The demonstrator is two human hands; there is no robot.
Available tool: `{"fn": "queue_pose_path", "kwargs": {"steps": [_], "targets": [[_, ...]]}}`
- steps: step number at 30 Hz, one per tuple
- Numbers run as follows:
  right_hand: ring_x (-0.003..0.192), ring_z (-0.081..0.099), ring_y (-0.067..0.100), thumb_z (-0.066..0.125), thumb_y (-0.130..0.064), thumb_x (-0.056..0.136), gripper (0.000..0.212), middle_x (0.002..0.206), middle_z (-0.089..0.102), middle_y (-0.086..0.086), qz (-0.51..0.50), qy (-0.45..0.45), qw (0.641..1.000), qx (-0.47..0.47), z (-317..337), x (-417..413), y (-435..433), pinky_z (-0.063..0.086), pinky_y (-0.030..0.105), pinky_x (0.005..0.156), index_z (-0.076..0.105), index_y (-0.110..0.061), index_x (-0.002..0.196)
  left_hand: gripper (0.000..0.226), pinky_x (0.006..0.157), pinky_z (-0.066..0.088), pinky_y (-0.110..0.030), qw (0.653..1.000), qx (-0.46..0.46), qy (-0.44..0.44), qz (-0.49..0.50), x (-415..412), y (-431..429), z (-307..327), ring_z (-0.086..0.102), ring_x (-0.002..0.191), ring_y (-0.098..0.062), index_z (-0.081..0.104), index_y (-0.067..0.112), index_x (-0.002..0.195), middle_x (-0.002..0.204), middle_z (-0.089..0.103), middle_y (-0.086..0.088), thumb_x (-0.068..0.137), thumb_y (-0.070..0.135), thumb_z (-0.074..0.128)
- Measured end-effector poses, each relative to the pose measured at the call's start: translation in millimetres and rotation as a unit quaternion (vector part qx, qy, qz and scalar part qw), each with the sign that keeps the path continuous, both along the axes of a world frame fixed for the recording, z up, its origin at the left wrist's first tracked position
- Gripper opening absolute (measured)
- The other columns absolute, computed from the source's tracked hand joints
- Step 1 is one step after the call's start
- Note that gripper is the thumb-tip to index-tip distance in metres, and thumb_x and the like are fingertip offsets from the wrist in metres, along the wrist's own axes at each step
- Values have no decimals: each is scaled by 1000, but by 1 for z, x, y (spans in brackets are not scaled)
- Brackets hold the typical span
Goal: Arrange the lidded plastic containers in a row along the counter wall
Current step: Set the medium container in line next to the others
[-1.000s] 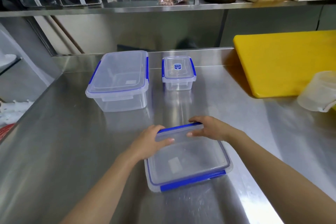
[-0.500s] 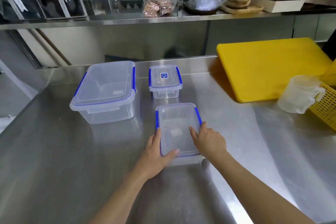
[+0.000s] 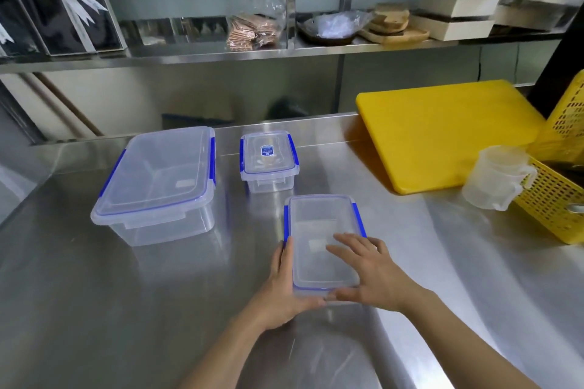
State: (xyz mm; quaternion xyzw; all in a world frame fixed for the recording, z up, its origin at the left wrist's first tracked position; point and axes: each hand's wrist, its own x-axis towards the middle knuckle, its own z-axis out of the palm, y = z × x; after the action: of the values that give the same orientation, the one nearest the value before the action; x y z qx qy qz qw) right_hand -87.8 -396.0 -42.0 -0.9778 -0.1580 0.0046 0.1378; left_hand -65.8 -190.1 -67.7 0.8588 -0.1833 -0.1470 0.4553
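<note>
Three clear lidded containers with blue clips stand on the steel counter [image 3: 94, 309]. A large container [image 3: 158, 180] is at the back left and a small container [image 3: 268, 159] with a blue label is beside it, near the wall. The medium container [image 3: 319, 221] stands in front of the small one, a little to its right. My left hand [image 3: 284, 290] grips its near left corner. My right hand [image 3: 368, 271] lies flat on the lid at the near right, thumb under the front edge.
A yellow cutting board [image 3: 442, 133] leans against the wall at the right. A clear measuring jug [image 3: 496, 177] and a yellow perforated basket [image 3: 556, 196] stand at the far right. A shelf [image 3: 221, 54] with bags and boxes runs above.
The medium container has been turned lengthwise and pushed away from me toward the wall, to the right of the small one. Both hands stayed on it.
</note>
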Motion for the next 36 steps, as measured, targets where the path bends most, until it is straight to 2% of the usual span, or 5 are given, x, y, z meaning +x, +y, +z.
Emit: {"fn": "queue_pose_path", "kwargs": {"steps": [7,13,21,27,36], "targets": [[129,35,15,48,-64,79,70,144,38,-2,-15,-35,998,-54,6,15,-36,25,25,100,40,-22,134,67,92,38,-26,959,96,-253,84,9,-38,-2,49,107,-19,61,19,114,118,52,1,56,48,81],[74,67,23,51,-55,78,50,88,70,6,-50,-134,989,-20,7,36,-43,52,25,61,69,-10,89,22,73,41,-22,889,126,-434,75,37,-59,-5,57,76,-13,65,19,75,75,66,7,64,35,74],[72,68,25,26,-54,89,64,83,71,7,-99,-144,984,-32,-2,105,-61,53,25,60,70,-8,86,47,80,56,-29,900,212,-378,50,98,-95,9,70,88,-14,73,10,89,92,75,-1,48,27,88],[134,34,15,1,-76,75,92,145,40,-1,-122,-67,988,-70,-9,176,-86,25,41,110,38,-19,137,100,110,-17,-30,930,280,-236,22,149,-114,-7,-26,134,-11,-25,16,137,147,-27,4,82,56,49],[141,-10,18,26,-74,78,91,156,-4,0,-113,-4,988,-108,-28,236,-98,6,41,115,-7,-20,144,104,106,-10,-27,945,264,-185,57,208,-135,-17,-32,131,-9,-23,20,141,145,-33,8,80,57,54]]}}
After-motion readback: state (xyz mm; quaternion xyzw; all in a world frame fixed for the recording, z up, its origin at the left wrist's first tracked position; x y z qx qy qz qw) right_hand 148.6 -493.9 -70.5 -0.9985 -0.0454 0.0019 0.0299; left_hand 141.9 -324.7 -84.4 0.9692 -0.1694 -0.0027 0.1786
